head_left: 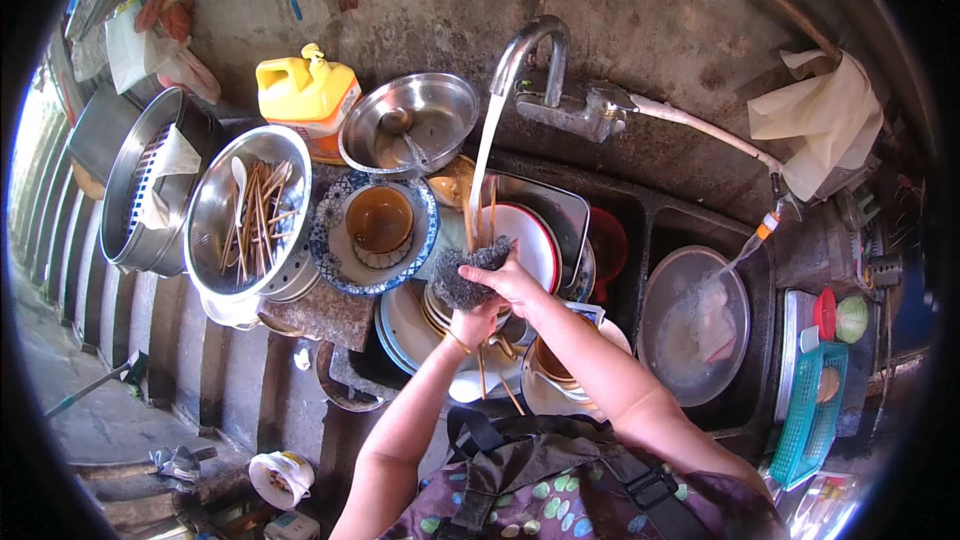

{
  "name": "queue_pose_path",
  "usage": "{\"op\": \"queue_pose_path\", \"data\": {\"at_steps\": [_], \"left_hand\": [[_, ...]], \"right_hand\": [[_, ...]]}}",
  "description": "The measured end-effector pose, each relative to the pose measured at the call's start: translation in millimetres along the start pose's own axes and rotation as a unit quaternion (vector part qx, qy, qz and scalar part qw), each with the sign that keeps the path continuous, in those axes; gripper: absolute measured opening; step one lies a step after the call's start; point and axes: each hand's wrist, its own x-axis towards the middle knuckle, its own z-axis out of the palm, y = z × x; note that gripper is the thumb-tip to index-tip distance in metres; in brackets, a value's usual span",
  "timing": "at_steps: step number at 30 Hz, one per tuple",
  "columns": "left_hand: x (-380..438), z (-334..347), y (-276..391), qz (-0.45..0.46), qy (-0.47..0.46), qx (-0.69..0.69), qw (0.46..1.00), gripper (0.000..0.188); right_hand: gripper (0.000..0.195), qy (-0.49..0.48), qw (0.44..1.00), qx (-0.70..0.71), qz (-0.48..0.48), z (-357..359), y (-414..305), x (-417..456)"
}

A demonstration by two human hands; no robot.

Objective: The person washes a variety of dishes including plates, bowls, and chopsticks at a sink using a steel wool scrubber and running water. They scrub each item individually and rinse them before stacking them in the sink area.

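Observation:
Both my hands are at a dark scouring pad [466, 279] below the running chrome faucet [555, 52]. My left hand [476, 321] holds it from below, with a bundle of wooden chopsticks [475, 221] that stands upright through the pad; their lower ends show beneath the hand. My right hand [511, 281] grips the pad from the right, thumb over it. Water runs down onto the chopsticks. Around my hands lie stacked dishes: a red-rimmed white bowl [529, 229], blue-rimmed plates [390, 322] and a brown bowl [553, 360].
A metal colander [196, 229] with chopsticks, a patterned plate [326, 240] with a brown bowl, a steel basin [349, 136] with a ladle and a yellow jug [307, 94] stand left. On the right, water runs into a basin [660, 345] holding a cloth-like item. A teal basket [795, 420] lies beyond.

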Motion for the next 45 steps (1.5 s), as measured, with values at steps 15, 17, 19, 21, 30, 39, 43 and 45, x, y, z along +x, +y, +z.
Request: {"op": "queue_pose_path", "data": {"at_steps": [15,17,19,21,30,39,43,45], "left_hand": [[-20,-29,51,-0.173,-0.019,-0.057,0.983,0.036],[-19,-9,52,-0.175,0.04,-0.088,0.98,0.034],[-31,9,47,-0.175,0.038,-0.062,0.982,0.034],[-48,8,34,-0.199,-0.022,-0.046,0.979,0.035],[-63,-20,24,-0.157,-0.008,-0.186,0.97,0.017],[-11,-17,19,-0.188,0.038,-0.069,0.979,0.029],[-33,7,42,-0.179,0.089,-0.058,0.978,0.029],[-55,-4,33,-0.229,-0.013,-0.088,0.969,0.025]], "right_hand": [[0.016,0.081,0.984,0.074,0.14,30,27,49],[0.015,0.033,0.975,0.108,0.194,18,22,72],[0.013,0.089,0.96,0.188,0.186,-15,25,113],[0.017,0.164,0.973,0.139,0.083,-50,30,137],[0.03,-0.058,0.967,0.093,0.23,-107,-6,77],[0.052,0.017,0.992,-0.127,0.014,-3,38,21],[0.015,0.064,0.985,0.119,0.111,-8,30,67],[0.011,0.144,0.956,0.252,0.044,-38,25,101]]}}
